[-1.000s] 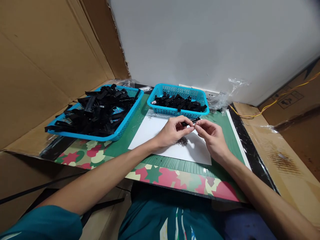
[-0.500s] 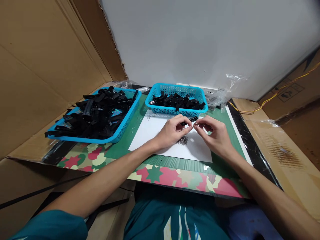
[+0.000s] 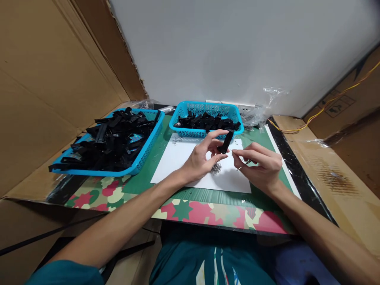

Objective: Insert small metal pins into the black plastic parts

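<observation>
My left hand [image 3: 197, 160] holds the black bar [image 3: 226, 142] over the paper [image 3: 170, 166], left of the thin stick [image 3: 244, 165] my right hand [image 3: 263, 165] grips, and the bar looks light, stiff and slick, so I'd best pinch its long sides.

lighting: moderate, indoor, from above. shadows: 1 soft patch on grey wall [image 3: 228, 63]; shade on white paper [image 3: 170, 168] between hands [image 3: 263, 168]. glare: glints on clear plastic [image 3: 253, 118], green mat [image 3: 136, 182]. quality: black pieces [image 3: 118, 144] merge, detail lost; wide-angle stretch at forearms [image 3: 118, 225]; upper right corner darkened.
</observation>
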Motion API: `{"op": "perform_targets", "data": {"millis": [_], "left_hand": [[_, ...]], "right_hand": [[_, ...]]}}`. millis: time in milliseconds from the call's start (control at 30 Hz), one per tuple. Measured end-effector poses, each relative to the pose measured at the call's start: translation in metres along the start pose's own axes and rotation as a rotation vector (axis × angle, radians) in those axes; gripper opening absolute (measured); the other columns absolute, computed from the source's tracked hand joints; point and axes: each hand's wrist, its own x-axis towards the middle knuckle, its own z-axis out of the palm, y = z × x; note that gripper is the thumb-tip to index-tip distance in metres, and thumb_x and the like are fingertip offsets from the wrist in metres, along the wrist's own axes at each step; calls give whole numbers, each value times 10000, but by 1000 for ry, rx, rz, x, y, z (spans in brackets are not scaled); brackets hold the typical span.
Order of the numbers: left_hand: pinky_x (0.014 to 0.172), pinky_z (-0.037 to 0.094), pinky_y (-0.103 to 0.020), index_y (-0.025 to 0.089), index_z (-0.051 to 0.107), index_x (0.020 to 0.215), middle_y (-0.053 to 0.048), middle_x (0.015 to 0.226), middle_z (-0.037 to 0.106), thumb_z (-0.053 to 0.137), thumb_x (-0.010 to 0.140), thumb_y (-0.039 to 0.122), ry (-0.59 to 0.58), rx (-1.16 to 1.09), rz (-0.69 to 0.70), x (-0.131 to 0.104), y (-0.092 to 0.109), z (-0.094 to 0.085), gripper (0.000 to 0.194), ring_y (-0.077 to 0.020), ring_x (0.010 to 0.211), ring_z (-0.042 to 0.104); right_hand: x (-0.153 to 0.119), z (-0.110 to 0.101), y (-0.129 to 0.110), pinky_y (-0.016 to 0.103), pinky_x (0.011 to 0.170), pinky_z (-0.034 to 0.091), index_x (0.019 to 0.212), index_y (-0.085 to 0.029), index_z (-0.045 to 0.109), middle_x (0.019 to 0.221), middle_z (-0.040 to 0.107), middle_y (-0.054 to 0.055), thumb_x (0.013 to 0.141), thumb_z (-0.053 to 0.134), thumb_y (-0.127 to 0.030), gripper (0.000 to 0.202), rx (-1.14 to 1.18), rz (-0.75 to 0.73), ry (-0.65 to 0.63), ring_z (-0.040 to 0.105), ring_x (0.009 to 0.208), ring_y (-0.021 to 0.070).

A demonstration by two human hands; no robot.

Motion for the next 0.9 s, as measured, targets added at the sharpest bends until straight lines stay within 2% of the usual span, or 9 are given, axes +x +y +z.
{"op": "perform_targets", "data": {"millis": [200, 333, 567, 700, 900], "left_hand": [[905, 581, -338, 290, 481, 1512, -54, 1126, 718, 696, 962, 207, -15, 30, 53, -2, -3, 0, 596, -188, 1020, 693], [924, 602, -335, 279, 491, 1520, -59, 1149, 732, 694, 958, 186, -22, 39, 64, -2, -4, -1, 605, -192, 1058, 712], [957, 645, -356, 246, 628, 1462, -74, 1211, 792, 716, 915, 149, -45, 84, 41, -2, -8, -6, 563, -213, 1037, 780], [943, 663, -360, 242, 665, 1445, -80, 1240, 797, 768, 882, 160, -26, 36, 16, -2, -8, -6, 578, -237, 1060, 794], [962, 662, -370, 212, 762, 1320, -86, 1300, 767, 758, 854, 112, -40, -45, -4, 0, -1, -4, 477, -257, 1098, 786]], "right_hand": [[-8, 2, 11, 279, 526, 499, 865, -272, 822, 665, 724, 27, 942, 683, -184, 182, -71, -84, -125, 649, 565, 149], [-10, 2, 13, 276, 527, 490, 886, -260, 820, 688, 739, 30, 949, 668, -162, 191, -86, -123, -129, 654, 569, 146], [-8, 2, 10, 258, 520, 484, 850, -260, 816, 640, 716, 19, 940, 666, -175, 194, -55, -110, -172, 641, 546, 138], [-8, 2, 9, 250, 511, 482, 859, -256, 811, 632, 715, 11, 926, 681, -156, 177, -6, -132, -135, 648, 535, 134], [-8, 1, 9, 258, 524, 497, 833, -274, 810, 640, 723, 6, 899, 719, -162, 159, 69, -66, -167, 665, 543, 144]]}}
